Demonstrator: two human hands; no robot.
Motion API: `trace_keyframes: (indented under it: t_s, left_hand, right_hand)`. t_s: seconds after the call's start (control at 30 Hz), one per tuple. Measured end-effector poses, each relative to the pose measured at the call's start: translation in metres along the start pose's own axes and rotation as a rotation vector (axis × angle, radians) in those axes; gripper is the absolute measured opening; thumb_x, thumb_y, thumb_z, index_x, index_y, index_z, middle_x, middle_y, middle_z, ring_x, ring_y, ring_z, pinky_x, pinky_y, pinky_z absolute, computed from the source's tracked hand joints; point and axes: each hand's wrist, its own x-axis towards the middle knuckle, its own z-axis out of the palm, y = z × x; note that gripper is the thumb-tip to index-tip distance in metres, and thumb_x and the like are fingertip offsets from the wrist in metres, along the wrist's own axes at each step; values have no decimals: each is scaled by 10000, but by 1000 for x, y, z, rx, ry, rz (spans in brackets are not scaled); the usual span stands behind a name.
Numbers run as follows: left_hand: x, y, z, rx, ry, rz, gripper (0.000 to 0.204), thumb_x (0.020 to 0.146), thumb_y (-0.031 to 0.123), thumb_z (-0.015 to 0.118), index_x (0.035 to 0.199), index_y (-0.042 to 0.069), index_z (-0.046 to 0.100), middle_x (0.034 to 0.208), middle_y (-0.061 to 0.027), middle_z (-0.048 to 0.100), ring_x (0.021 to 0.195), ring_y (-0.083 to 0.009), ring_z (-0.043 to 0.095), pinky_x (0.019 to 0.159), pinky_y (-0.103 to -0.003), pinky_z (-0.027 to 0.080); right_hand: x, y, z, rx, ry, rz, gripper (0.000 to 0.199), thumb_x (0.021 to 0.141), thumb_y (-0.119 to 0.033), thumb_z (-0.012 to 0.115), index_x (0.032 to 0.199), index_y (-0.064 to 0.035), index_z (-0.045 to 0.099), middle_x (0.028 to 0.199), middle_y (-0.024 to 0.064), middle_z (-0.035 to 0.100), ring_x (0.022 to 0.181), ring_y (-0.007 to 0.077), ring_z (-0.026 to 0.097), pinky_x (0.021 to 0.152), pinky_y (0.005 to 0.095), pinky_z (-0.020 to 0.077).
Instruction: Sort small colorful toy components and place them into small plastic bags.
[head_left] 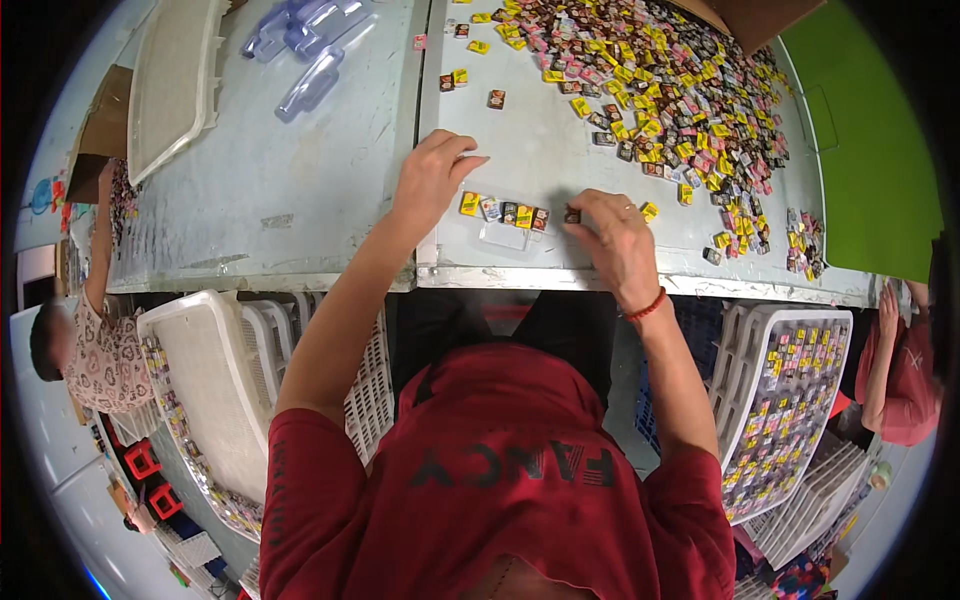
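Observation:
In front of me on the table lies a clear plastic blister tray (506,236). A row of several small printed blocks (525,215), yellow, white and dark, sits along its upper part. My right hand (618,240), with a red bracelet on its wrist, is just right of the tray and pinches a small dark block (572,215) between thumb and fingers. My left hand (432,178) hovers above and left of the tray, its fingers bent and thumb apart, with nothing seen in it. A yellow block (650,212) lies beside my right hand.
A large heap of small blocks (660,90) covers the far right of the table. Empty clear trays (310,85) and a white plastic crate (175,80) lie at the far left. Below the table edge, a crate of filled trays (790,400) stands right. Other people work at both sides.

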Motion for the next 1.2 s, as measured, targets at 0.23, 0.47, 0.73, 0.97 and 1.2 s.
trace_keyframes:
  t_s: [0.23, 0.47, 0.73, 0.97, 1.2]
  left_hand:
    - [-9, 0, -3, -22, -5, 9, 151, 802, 118, 698, 907, 17, 661, 916, -116, 627, 808, -268, 626, 699, -340, 510]
    - [-24, 4, 17, 45, 180, 49, 103, 819, 78, 657, 910, 30, 662, 982, -95, 617, 968, -288, 565, 825, -363, 470]
    - [-33, 11, 2, -4, 300, 67, 99, 775, 31, 688, 868, 27, 655, 932, -78, 581, 871, -260, 557, 725, -356, 478]
    - [-60, 30, -17, 41, 122, 166, 133, 740, 73, 728, 841, 30, 653, 981, -93, 566, 898, -276, 554, 734, -365, 476]
    - [-62, 36, -10, 153, 97, 236, 195, 700, 128, 756, 834, 35, 649, 1060, -99, 564, 1007, -303, 529, 814, -386, 467]
  right_hand:
    - [-1, -6, 13, -146, -90, -53, 218, 684, -94, 740, 883, -70, 655, 955, 58, 660, 864, 256, 608, 758, 364, 462]
    - [-10, -19, 24, -183, -22, -83, 179, 718, -96, 731, 878, -64, 657, 956, 40, 649, 878, 230, 591, 774, 368, 447]
    - [-24, -18, 37, -218, 103, -53, 221, 743, -65, 722, 960, -70, 680, 986, 47, 624, 926, 231, 572, 841, 370, 436]
    - [-20, -15, 34, -193, 97, -80, 205, 750, -56, 714, 951, -77, 678, 975, 44, 621, 953, 227, 567, 907, 389, 401]
    - [-22, -16, 36, -200, 82, -55, 212, 767, -54, 697, 975, -85, 671, 999, 42, 611, 960, 228, 566, 935, 407, 390]
